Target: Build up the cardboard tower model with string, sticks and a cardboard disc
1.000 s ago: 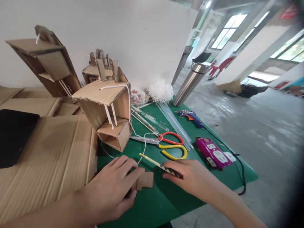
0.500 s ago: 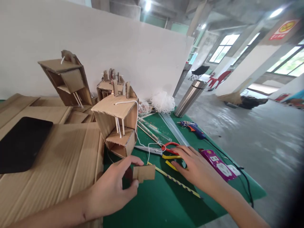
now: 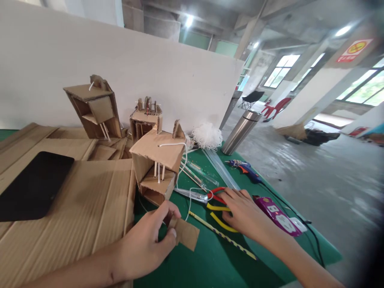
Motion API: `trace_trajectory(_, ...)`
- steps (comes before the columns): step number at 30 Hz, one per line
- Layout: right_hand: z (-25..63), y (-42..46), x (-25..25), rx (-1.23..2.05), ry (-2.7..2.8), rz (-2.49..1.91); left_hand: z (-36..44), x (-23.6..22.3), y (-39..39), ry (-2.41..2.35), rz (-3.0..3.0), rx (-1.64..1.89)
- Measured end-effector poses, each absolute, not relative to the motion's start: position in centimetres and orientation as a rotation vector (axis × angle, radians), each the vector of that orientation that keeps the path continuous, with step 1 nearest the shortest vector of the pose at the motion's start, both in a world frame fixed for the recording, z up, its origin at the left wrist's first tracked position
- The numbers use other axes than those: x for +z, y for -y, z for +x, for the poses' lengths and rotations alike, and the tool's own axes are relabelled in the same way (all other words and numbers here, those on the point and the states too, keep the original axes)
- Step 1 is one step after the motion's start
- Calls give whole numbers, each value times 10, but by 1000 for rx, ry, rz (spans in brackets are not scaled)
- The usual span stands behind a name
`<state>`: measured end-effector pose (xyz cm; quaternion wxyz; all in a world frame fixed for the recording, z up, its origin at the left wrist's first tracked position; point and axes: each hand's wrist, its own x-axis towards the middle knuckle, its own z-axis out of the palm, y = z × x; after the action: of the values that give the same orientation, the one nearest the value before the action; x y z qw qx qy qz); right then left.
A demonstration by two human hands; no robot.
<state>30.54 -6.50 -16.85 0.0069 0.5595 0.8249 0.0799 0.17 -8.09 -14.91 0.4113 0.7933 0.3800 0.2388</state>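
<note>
My left hand pinches a small cardboard piece between thumb and fingers, just above the green table surface. Behind it stands a cardboard box model with white sticks inside and a white string trailing from its top. My right hand reaches over a pair of scissors with a red handle, its fingers bent and its thumb apart. Yellow handles lie under and beside the thumb. A yellow pencil with dark dimples rests between my hands.
Two more cardboard models stand at the back. A black tablet-like slab lies on cardboard sheets at left. To the right are a steel flask, a blue glue gun, a purple item and clear sticks.
The view has shifted, so the table things appear lower and slightly right. The cardboard piece in my left hand has tilted. My right hand's fingers have come closer around the red handle.
</note>
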Motion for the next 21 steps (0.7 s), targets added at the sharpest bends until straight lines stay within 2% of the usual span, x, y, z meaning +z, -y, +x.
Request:
trace_trajectory(10, 335, 75, -119, 799, -2600, 1680, 4, -150, 78, -973, 2008, 544)
trace_trajectory(16, 354, 93, -93, 1010, -2497, 1760, 3, -144, 79, -967, 2013, 479)
trace_trajectory(19, 364, 97, -85, 1105, -2349, 1902, 3, -145, 78, -949, 1977, 520)
trace_trajectory(21, 372, 95, -81, 1033, -2254, 2114, 4, -148, 78, -931, 1878, 528)
